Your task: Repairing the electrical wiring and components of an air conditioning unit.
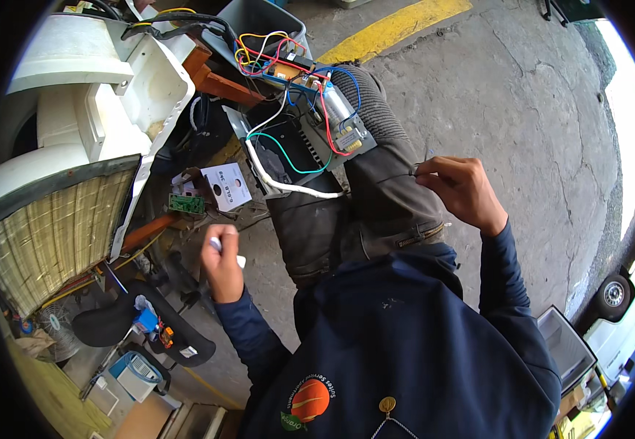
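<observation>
Across my thighs rests an electrical control unit: an open metal housing [281, 143] with a silver cylindrical capacitor [334, 106] and a bundle of red, blue, yellow, white and green wires. A thick white cable [259, 164] runs along its near edge. My right hand [463, 189], off to the right above my knee, pinches a small dark thin piece, like a wire end; its exact kind is too small to tell. Lower left, apart from the unit, my left hand [222, 263] is closed around a small white object [240, 261], mostly hidden by the fingers.
At the left stand a large white plastic casing [76, 55] and a finned coil panel [61, 234]. A green circuit board [186, 203] and white box [226, 186] lie beside my legs. A grey bin [288, 22] stands ahead; a black chair [105, 318] is at lower left.
</observation>
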Motion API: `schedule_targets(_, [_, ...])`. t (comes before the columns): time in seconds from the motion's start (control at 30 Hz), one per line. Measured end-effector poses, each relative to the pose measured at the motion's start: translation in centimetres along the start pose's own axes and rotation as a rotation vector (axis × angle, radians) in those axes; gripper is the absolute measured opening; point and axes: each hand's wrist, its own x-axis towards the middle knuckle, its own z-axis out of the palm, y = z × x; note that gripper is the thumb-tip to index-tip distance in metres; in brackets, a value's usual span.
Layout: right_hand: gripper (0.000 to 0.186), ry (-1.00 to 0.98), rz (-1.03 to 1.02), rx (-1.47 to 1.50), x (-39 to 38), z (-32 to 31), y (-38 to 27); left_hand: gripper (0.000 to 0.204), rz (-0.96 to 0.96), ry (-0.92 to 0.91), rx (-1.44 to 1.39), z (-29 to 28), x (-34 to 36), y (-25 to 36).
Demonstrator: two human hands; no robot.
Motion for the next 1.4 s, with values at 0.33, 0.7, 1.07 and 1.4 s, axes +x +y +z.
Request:
schedule_targets(0.33, [0.008,-0.099,-0.11,0.273,-0.3,3.8,-1.4,0.014,0.302,-0.136,0.182,7.3,-1.9,9.4])
schedule_targets(0.7, [0.009,-0.041,0.308,0.954,-1.0,4.9,-4.4,0.013,0.103,-0.348,-0.25,11.8,-1.9,9.3])
schedule_targets(1.07, [0.01,-0.129,0.284,0.887,-0.1,6.9,-4.8,0.019,0.094,-0.248,-0.355,12.0,-2.4,9.1])
schedule_targets(1.4, [0.011,0.005,0.265,1.055,0.6,8.7,-6.1,0.017,0.108,-0.214,-0.219,12.3,-2.4,8.5])
